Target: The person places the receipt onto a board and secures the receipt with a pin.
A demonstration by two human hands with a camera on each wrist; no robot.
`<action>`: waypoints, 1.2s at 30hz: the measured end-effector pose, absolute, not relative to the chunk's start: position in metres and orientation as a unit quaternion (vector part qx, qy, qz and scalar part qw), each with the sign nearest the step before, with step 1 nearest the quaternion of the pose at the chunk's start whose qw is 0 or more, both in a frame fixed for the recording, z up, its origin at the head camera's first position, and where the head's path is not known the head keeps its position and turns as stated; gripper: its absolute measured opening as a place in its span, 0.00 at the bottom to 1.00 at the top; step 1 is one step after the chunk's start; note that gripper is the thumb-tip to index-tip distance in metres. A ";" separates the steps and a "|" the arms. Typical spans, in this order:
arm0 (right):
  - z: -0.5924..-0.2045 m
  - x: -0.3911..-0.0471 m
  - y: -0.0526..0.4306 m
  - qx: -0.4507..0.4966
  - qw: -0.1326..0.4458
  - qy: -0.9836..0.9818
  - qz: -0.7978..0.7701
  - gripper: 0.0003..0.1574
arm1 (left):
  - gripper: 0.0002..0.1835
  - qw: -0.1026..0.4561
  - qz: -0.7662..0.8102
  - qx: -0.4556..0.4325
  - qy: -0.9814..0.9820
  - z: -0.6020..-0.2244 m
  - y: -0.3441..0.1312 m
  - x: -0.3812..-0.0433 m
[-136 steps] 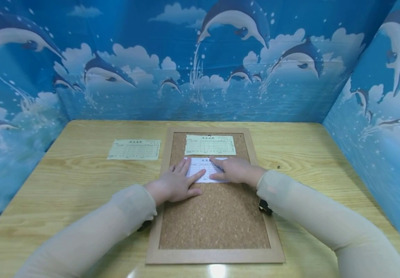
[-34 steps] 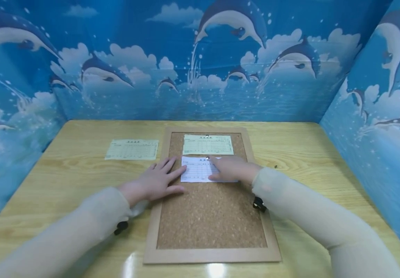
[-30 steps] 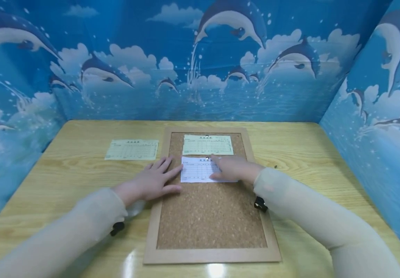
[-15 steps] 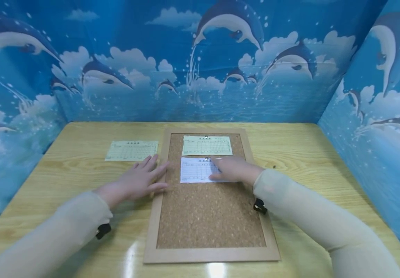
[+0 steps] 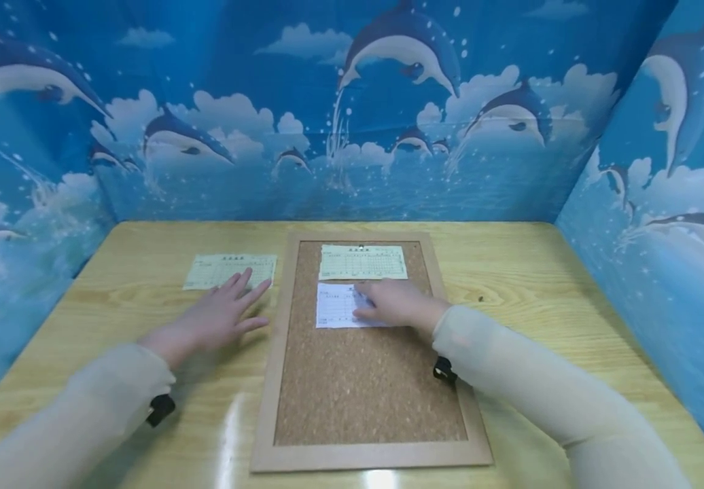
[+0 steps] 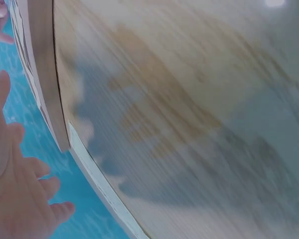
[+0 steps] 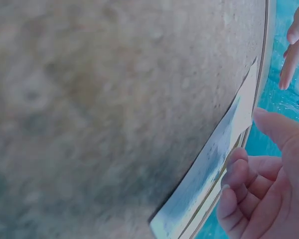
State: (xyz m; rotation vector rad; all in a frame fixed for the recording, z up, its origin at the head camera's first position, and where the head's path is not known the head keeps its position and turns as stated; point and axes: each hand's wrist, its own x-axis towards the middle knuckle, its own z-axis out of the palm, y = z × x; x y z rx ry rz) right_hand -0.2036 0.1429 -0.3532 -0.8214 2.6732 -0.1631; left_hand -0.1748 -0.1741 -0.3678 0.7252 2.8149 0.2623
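Observation:
A white printed slip [image 5: 332, 309] lies on the framed corkboard [image 5: 370, 387], partly covered by my right hand [image 5: 399, 303]. That hand's forefinger reaches the slip's top edge, and its thumb lies lower on the paper. In the right wrist view the other fingers [image 7: 236, 174] are loosely bent. My left hand [image 5: 217, 318] is spread left of the board, its fingertips over the lower part of a loose green slip [image 5: 202, 272]. The left wrist view shows this hand [image 6: 20, 194] raised above the table, casting a shadow. Above the white slip, a green slip [image 5: 363, 265] carries a small pin [image 5: 361, 247].
The corkboard's wooden frame [image 5: 372, 455] forms a raised border on the wood-grain table [image 5: 511, 272]. Blue dolphin-print cloth [image 5: 254, 183] encloses the back and sides. A small dark spot [image 5: 480, 299] marks the table right of the board.
My left hand has left the white slip and moved left, off the board, to above the loose green slip. The right hand stays on the white slip, now covering the pin seen at its top.

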 end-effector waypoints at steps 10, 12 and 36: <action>-0.352 -0.208 0.126 -0.294 0.180 0.934 -0.099 0.35 | 0.40 0.127 0.082 0.224 0.963 -0.362 -0.191 -0.183; -0.351 -0.208 0.124 -0.295 0.179 0.933 -0.098 0.36 | 0.40 0.128 0.078 0.221 0.964 -0.362 -0.193 -0.185; -0.346 -0.206 0.111 -0.300 0.194 0.927 -0.112 0.36 | 0.41 0.139 0.074 0.196 0.968 -0.363 -0.210 -0.189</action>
